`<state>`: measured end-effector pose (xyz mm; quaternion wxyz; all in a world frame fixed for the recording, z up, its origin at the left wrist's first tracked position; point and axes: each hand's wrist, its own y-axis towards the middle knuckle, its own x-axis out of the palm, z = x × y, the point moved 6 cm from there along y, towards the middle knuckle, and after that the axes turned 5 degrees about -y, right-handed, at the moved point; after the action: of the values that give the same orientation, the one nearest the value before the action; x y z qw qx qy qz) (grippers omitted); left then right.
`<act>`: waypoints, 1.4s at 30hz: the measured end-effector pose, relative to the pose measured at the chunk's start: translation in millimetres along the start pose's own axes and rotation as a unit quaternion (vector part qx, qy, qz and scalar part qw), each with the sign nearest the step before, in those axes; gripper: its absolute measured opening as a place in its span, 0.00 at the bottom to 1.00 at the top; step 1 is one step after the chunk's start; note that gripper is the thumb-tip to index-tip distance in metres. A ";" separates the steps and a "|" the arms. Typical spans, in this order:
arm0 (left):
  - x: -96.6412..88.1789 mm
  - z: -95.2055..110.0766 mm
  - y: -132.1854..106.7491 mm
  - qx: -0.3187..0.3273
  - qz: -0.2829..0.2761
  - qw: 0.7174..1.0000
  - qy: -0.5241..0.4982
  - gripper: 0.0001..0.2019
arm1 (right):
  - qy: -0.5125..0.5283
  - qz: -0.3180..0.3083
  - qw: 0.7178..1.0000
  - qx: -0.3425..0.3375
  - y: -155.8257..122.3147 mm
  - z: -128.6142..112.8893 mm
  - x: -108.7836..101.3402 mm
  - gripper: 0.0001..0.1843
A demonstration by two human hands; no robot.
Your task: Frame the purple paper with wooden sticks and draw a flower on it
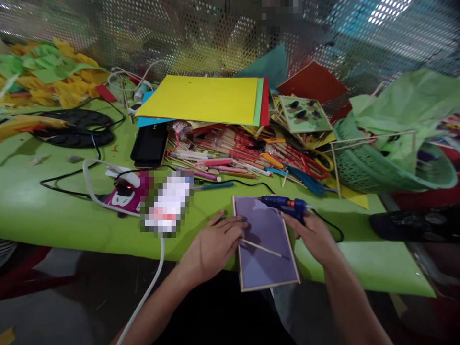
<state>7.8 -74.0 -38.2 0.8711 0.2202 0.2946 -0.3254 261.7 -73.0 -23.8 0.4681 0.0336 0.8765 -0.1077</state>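
Observation:
A purple board (264, 230) lies at the table's front edge, with thin wooden sticks along its left, right and near sides. My left hand (219, 242) rests at the board's left side, fingers closed on a thin wooden stick (264, 248) that slants across the purple surface. In my right hand (314, 235) is a blue hot glue gun (287, 204), gripped by its handle. Its nozzle points left, over the far edge of the board. A black cord runs from the gun behind my right hand.
Behind the board lie pens, sticks and scissors (316, 167) in a heap, under yellow card sheets (204, 98). A phone with a lit screen (168, 203) and a purple power strip (129, 194) sit to the left. A green basket (359, 163) stands at right.

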 end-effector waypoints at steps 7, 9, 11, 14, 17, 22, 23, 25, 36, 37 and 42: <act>1.9 -1.9 -0.4 -0.001 0.004 1.000 -0.001 0.10 | 0.017 0.005 1.000 0.011 -2.5 7.7 -4.3 0.27; 2.7 -2.4 -0.8 0.000 0.003 1.000 0.001 0.10 | 0.011 0.004 1.000 0.008 -1.6 4.5 -2.8 0.26; 2.6 -2.4 -1.1 0.000 0.003 1.000 0.002 0.10 | -0.002 0.003 1.000 0.006 -1.0 2.5 -1.8 0.26; 1.6 -1.6 -1.1 -0.003 0.001 1.000 0.000 0.10 | -0.008 0.005 1.000 0.008 -1.6 5.4 -3.0 0.27; 0.1 0.1 -0.6 -0.003 0.002 1.000 -0.002 0.10 | 0.001 0.015 1.000 0.014 -4.0 13.7 -7.1 0.25; -1.5 1.2 0.0 0.003 0.011 1.000 -0.003 0.09 | 0.036 0.029 0.998 0.033 -7.9 23.7 -12.5 0.24; -1.5 0.8 0.0 0.004 0.012 1.000 -0.002 0.09 | 0.044 0.030 0.998 0.031 -8.2 23.4 -12.6 0.24; -1.1 0.1 -0.2 0.006 0.012 1.000 0.002 0.10 | 0.052 0.026 0.998 0.025 -8.3 21.9 -11.9 0.24; -1.2 0.8 0.6 0.008 0.015 1.000 0.010 0.09 | 0.025 0.009 0.999 0.021 -4.4 14.2 -5.9 0.25; -1.6 1.1 0.6 0.009 0.016 1.000 0.010 0.09 | 0.023 0.010 0.999 0.021 -4.3 13.8 -6.0 0.25; -2.3 1.2 1.0 0.004 0.013 1.000 0.008 0.10 | 0.012 0.021 1.000 0.020 -5.2 16.5 -8.0 0.25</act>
<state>7.5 -73.0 -35.7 0.8720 0.2300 0.2972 -0.3137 278.8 -81.3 -25.2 0.4593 0.0622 0.8786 -0.1148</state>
